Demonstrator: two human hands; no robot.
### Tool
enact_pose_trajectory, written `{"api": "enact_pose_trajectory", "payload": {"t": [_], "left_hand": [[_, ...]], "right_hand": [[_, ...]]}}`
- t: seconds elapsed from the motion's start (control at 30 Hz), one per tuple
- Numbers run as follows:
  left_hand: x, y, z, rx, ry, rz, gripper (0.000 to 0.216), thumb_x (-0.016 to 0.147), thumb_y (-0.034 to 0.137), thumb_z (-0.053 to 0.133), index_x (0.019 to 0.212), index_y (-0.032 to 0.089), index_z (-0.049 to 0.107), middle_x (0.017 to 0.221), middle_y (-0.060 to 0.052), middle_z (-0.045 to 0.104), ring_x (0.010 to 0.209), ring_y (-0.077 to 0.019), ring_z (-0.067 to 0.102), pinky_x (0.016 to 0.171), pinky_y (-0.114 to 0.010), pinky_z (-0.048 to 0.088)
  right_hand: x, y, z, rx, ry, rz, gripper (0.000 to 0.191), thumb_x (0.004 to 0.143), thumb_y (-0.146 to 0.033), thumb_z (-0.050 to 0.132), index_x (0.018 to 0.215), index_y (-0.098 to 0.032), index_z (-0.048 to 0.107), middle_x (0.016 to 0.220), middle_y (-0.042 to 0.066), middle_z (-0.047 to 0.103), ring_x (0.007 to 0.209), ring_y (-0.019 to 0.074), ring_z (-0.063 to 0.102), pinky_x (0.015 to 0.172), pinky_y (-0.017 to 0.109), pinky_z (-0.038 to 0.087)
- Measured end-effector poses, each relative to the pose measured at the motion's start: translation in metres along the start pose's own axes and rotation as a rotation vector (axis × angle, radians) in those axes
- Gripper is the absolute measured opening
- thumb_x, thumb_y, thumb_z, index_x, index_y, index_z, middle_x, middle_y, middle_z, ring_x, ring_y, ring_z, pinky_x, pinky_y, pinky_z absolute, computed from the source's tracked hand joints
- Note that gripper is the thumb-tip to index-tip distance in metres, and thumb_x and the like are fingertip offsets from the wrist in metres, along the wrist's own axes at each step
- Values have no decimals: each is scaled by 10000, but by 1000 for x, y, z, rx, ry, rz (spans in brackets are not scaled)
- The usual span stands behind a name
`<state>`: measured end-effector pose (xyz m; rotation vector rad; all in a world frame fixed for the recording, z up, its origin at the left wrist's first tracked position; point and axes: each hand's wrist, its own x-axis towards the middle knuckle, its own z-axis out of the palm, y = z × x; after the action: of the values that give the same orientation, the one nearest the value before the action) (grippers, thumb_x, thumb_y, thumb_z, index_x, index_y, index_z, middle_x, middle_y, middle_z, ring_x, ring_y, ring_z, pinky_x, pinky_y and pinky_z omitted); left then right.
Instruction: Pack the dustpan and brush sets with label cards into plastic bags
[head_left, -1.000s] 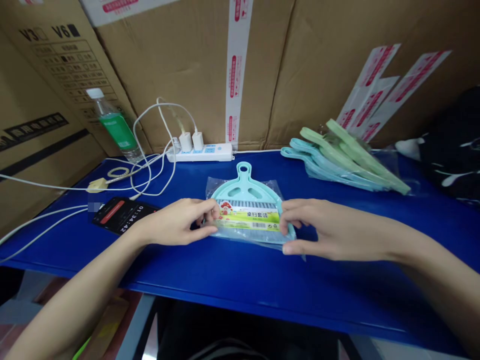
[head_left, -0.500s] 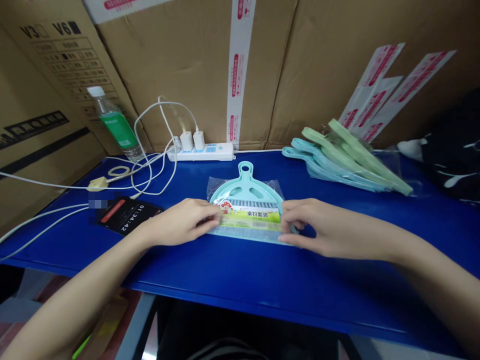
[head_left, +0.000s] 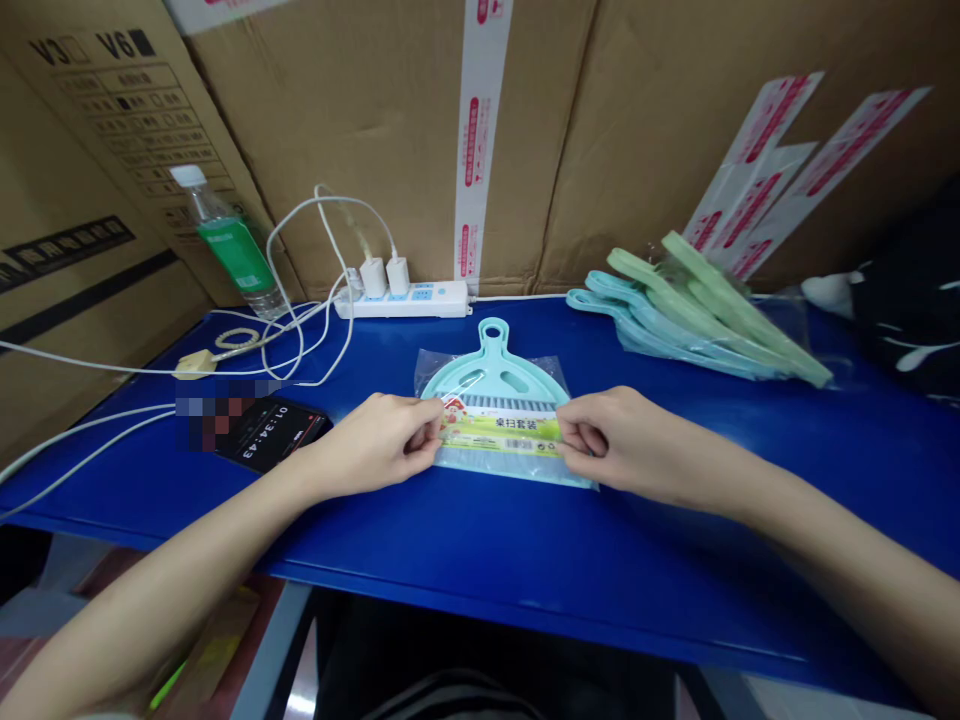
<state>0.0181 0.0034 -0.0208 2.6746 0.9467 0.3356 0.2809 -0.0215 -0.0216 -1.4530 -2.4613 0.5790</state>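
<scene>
A light-blue dustpan and brush set [head_left: 491, 374] lies flat on the blue table in a clear plastic bag [head_left: 517, 470], its round-holed handle pointing away from me. Across the bag runs a green and white printed label [head_left: 501, 428]. My left hand [head_left: 394, 437] is closed in a pinch at the label's left end. At its right end my right hand [head_left: 611, 440] pinches the edge in the same way, fingers curled. The thumbs and fingertips partly cover both sides of the package.
Several bagged dustpan sets [head_left: 697, 310], blue and green, are heaped at the back right. Behind stand a white power strip [head_left: 409, 299] with cables and a plastic bottle [head_left: 236, 250]. A phone [head_left: 274, 433] lies left of my left hand. Cardboard [head_left: 360, 120] walls the back.
My right hand's fingers have curled in from a looser hold into a pinch on the package's edge. The label looks flatter and shows more of its print. The package stays in place.
</scene>
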Motion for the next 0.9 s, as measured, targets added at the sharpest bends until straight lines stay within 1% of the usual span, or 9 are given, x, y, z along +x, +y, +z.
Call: {"api": "enact_pose_trajectory", "payload": {"t": [0.13, 0.27, 0.33, 0.4, 0.47, 0.53, 0.57, 0.7, 0.9], "left_hand": [[0, 3, 6, 132, 51, -73, 143, 809, 165, 483, 697, 209, 405, 555, 62, 529, 456, -101, 500, 479, -226, 310], [-1, 6, 11, 258, 100, -171, 55, 816, 173, 462, 800, 213, 429, 537, 64, 529, 461, -136, 526, 468, -238, 287], [-1, 7, 12, 296, 98, -207, 66, 815, 173, 462, 865, 211, 443, 530, 68, 514, 449, -144, 515, 452, -242, 263], [-1, 6, 11, 339, 116, -224, 102, 817, 181, 470, 912, 210, 449, 570, 54, 526, 468, -151, 516, 446, -246, 258], [-1, 5, 10, 358, 148, -230, 116, 817, 194, 482, 926, 210, 447, 666, 21, 570, 536, -158, 548, 468, -248, 304], [0, 4, 8, 341, 152, -246, 118, 814, 211, 491, 920, 210, 441, 749, -5, 599, 589, -164, 569, 503, -255, 352], [0, 3, 7, 324, 138, -262, 116, 816, 215, 486, 921, 209, 437, 752, -6, 601, 588, -163, 568, 513, -259, 361], [1, 2, 5, 231, 55, -337, 118, 824, 192, 433, 941, 208, 430, 653, 34, 572, 528, -155, 546, 517, -261, 346], [3, -1, 2, 59, 43, -347, 122, 790, 157, 421, 890, 224, 403, 611, 71, 534, 525, -125, 523, 540, -249, 338]], "right_hand": [[1, -2, 2, -56, 14, 24, 242, 679, -184, 475, 546, -249, 283, 464, -66, 332, 441, 101, 338, 465, 261, 254], [1, -3, 1, -76, 4, 67, 228, 701, -143, 488, 619, -256, 308, 500, -77, 364, 450, 104, 371, 474, 255, 270], [1, -2, 1, -65, -5, 82, 217, 713, -128, 489, 674, -260, 321, 510, -85, 376, 452, 108, 382, 474, 252, 275], [1, -2, 1, -46, -19, 85, 205, 730, -122, 484, 727, -259, 332, 518, -92, 385, 454, 111, 388, 472, 249, 282], [1, -1, 1, -31, -27, 80, 196, 745, -117, 471, 761, -257, 334, 521, -96, 386, 452, 111, 389, 472, 245, 287], [1, -1, 2, -26, -30, 70, 191, 752, -109, 455, 771, -255, 332, 511, -100, 375, 445, 109, 382, 471, 245, 284], [1, 0, 2, -25, -30, 65, 191, 751, -106, 449, 772, -255, 331, 504, -102, 367, 440, 108, 377, 471, 246, 282], [1, 0, 2, -20, -3, 39, 187, 745, -103, 437, 771, -256, 332, 488, -107, 345, 428, 110, 363, 473, 252, 276], [1, 4, 5, 1, 28, -3, 208, 725, -78, 433, 775, -255, 336, 478, -116, 337, 411, 101, 353, 462, 240, 269]]}}
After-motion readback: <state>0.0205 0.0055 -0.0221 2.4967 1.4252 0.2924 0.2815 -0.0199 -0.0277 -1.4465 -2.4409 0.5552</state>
